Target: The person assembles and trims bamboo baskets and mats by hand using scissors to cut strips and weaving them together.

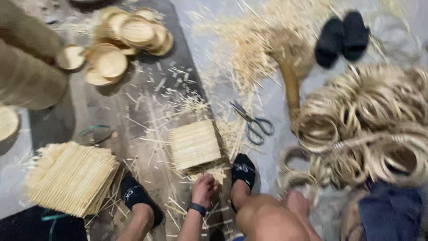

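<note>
The left hand (204, 187), a dark band at its wrist, was curled down on the floor (147, 111), its fingers closed around pale splinters at the near edge of a small square woven mat (193, 145). The right hand (298, 203) was blurred beside the bare knee; whether it was open or closed could not be told. The mat lay flat between two feet in black slippers (243, 172). Scissors (254, 122) lay just right of it, apart from both hands. A stack of similar woven mats (71, 178) sat to the left, round woven lids (129, 40) farther off, and a heap of coiled bamboo rings (365, 125) on the right.
</note>
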